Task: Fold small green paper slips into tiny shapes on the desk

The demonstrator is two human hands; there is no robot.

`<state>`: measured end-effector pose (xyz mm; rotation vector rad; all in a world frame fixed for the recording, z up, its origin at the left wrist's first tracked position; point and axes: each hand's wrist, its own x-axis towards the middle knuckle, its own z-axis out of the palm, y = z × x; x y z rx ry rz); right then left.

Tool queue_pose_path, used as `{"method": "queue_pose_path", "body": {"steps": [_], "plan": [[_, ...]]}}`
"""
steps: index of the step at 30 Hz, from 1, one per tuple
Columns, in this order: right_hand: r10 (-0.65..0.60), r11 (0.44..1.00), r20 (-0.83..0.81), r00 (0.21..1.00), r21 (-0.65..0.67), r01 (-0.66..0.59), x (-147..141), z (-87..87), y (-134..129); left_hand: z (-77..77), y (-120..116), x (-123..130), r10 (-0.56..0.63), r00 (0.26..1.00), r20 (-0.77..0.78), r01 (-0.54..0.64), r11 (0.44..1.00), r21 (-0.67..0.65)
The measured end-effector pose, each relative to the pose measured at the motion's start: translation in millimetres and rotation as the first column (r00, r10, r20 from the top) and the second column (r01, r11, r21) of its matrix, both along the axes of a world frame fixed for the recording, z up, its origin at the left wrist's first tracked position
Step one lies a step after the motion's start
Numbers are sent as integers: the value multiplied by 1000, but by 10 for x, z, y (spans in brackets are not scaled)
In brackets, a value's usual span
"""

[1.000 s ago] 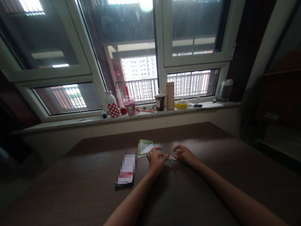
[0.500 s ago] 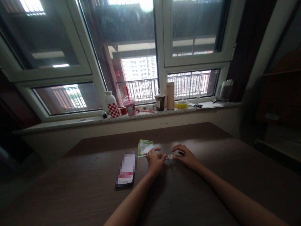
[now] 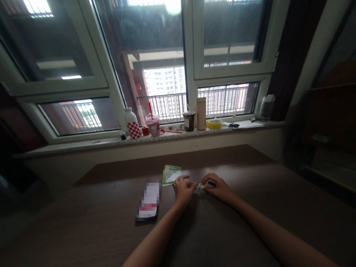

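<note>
Between my two hands is a small white piece with coloured spots [image 3: 199,186], too small to name exactly. My left hand [image 3: 184,191] pinches its left end between thumb and finger. On the right end, the thumb and index finger of my right hand [image 3: 219,188] are closed too. Under my left fingertips lie the edges of green-and-white packets or cards [image 3: 170,175]. To the left of that hand a phone [image 3: 148,200] with a blurred-out screen rests on the brown table [image 3: 97,218].
On the windowsill [image 3: 172,138] beyond the table stand a red-checked white bottle [image 3: 133,126], a pink drink cup [image 3: 152,125], a brown drink cup [image 3: 189,121], a tan flask [image 3: 201,114], yellow tape [image 3: 214,124] and black-handled scissors [image 3: 234,125].
My right fingers have come down and closed on the right end of the small spotted piece, which looks more crumpled or turned. My left hand has stayed in place.
</note>
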<state>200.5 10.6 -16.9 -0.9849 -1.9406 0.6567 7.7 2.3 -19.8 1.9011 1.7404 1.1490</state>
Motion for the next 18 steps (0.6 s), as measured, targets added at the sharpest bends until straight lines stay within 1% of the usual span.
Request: {"method": "queue_pose_path", "body": {"steps": [4, 6, 8, 11, 14, 16, 18], "plan": [[-24, 1000, -9, 1000, 3, 24, 0, 5, 9, -30, 9, -4, 6, 1000, 6, -6, 999, 40], [-73, 997, -3, 997, 14, 73, 17, 1, 29, -40, 8, -4, 10, 1000, 22, -11, 999, 52], [-151, 988, 9, 989, 38, 150, 50, -10, 62, -38, -1, 0, 9, 999, 35, -10, 999, 50], [-260, 965, 40, 965, 56, 258, 121, -42, 125, -9, -33, 17, 5, 1000, 17, -6, 999, 39], [-402, 915, 79, 912, 64, 398, 195, -87, 184, 31, -71, 37, -17, 1000, -25, 18, 999, 42], [-454, 891, 111, 884, 60, 450, 235, -117, 215, 49, -88, 45, -34, 998, -54, 36, 999, 34], [-480, 877, 145, 865, 50, 478, 265, -141, 240, 55, -96, 50, -62, 993, -97, 63, 998, 8]]}}
